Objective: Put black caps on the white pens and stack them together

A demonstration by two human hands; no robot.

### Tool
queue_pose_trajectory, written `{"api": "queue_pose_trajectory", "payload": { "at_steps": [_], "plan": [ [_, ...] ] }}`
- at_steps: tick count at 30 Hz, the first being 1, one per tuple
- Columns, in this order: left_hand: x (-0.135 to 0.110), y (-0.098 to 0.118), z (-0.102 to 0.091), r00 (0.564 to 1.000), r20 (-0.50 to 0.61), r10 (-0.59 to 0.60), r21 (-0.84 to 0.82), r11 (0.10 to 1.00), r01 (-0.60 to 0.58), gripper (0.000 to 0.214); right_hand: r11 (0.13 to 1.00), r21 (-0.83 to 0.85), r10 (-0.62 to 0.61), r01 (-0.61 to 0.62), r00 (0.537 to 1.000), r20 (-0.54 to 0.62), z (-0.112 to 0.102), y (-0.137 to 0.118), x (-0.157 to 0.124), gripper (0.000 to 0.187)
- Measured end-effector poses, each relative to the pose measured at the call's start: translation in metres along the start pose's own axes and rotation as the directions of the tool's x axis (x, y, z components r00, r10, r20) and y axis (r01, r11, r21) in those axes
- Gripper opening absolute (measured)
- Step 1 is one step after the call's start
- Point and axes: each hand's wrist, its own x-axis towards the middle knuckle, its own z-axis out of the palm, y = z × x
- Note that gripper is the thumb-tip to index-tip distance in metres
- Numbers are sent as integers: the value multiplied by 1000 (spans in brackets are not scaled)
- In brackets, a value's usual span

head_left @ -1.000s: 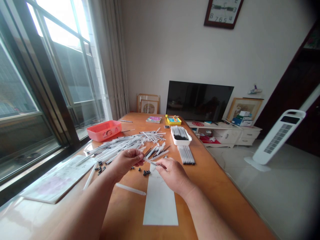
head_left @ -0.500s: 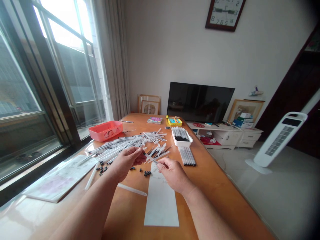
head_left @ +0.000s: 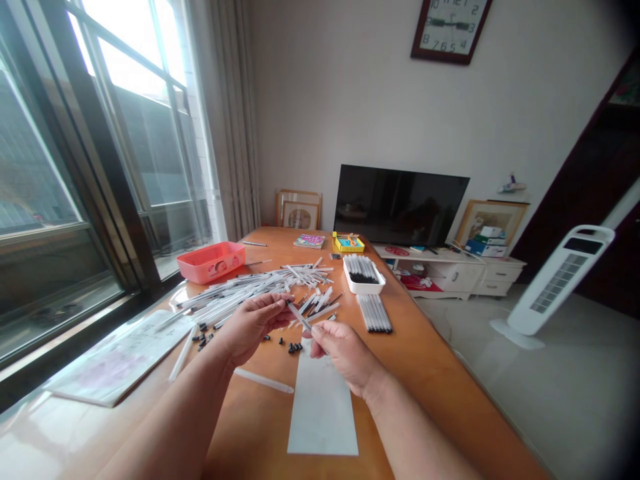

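Between my two hands is a slim translucent pen (head_left: 300,316) with a dark end. My left hand (head_left: 259,321) pinches that dark end, and my right hand (head_left: 345,348) grips the other end. Below them lies a long white paper strip (head_left: 323,413). Small black pen caps (head_left: 295,347) sit just left of the strip, with more black caps (head_left: 203,337) beside my left wrist. A loose pile of clear pen barrels (head_left: 245,289) spreads beyond my left hand. One white barrel (head_left: 265,381) lies apart between my forearms.
A white box (head_left: 367,287) of pens stands at the right, with a neat row of black-tipped pens (head_left: 375,313) before it. A red plastic box (head_left: 210,265) is at the left, near a booklet (head_left: 120,360). A yellow box (head_left: 349,244) sits at the far end.
My right hand has shifted slightly left and down along the pen, and the pen is tilted more steeply. My left hand stays nearly in place.
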Motion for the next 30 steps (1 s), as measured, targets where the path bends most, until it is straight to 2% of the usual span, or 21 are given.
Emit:
{"api": "queue_pose_trajectory", "payload": {
  "at_steps": [5,8,12,18,24,30],
  "plan": [
    [1,-4,4,990,-139,10,83,997,1,33,999,-41,-25,24,1000,-16,0,4,1,43],
    [2,-5,3,995,-94,41,93,995,-32,30,998,-60,-14,13,1000,-18,0,5,1,43],
    [1,-3,3,1000,-13,14,-2,1000,-14,31,999,-46,0,-1,1000,-24,0,3,1,43],
    [0,-3,6,981,-193,-1,101,995,20,33,999,-34,-9,9,1000,-16,1,5,2,43],
    [0,0,4,999,-50,2,7,1000,-1,30,999,-37,-8,7,1000,-15,2,6,1,44],
    [1,-4,5,987,-160,-2,62,998,12,31,999,-35,-6,5,1000,-13,3,5,1,45]
  ]
}}
